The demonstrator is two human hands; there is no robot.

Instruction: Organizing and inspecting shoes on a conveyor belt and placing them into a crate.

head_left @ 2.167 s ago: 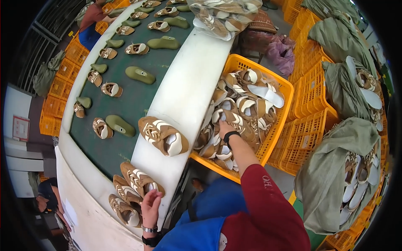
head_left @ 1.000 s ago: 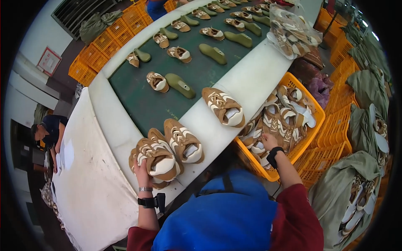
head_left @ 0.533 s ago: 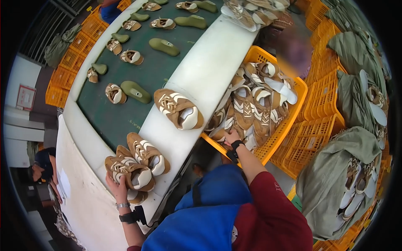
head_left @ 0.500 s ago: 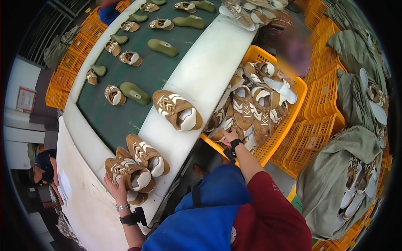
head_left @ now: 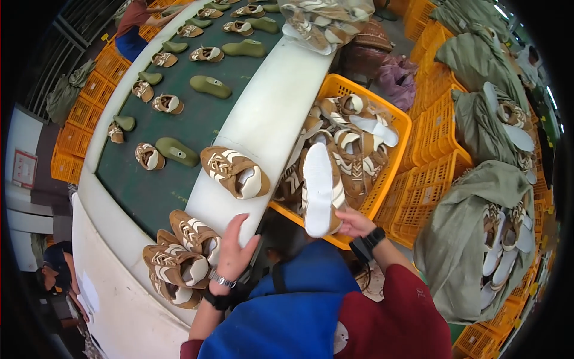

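Observation:
My right hand (head_left: 357, 223) grips the heel end of a brown-and-white shoe (head_left: 318, 185), whose flat white underside faces up, above an orange crate (head_left: 399, 152) filled with similar shoes. Fingers and thumb spread, my left hand (head_left: 234, 248) is in the air beside a small pile of brown shoes (head_left: 174, 266) on the white ledge (head_left: 260, 99). It holds nothing. Farther along that ledge sits a single brown laced shoe (head_left: 235, 172).
Brown shoes and olive shoe lasts (head_left: 177, 151) lie in rows on the green belt (head_left: 197, 127). A plastic bag of shoes (head_left: 326, 21) rests on the far ledge. Stacked orange crates (head_left: 436, 125) and grey-green cloths (head_left: 457, 239) line the right. Co-workers are at far left and left.
My right hand has lifted a shoe out of the crate, its white underside now upward. My left hand has let go of the piled shoes and moved right, opening.

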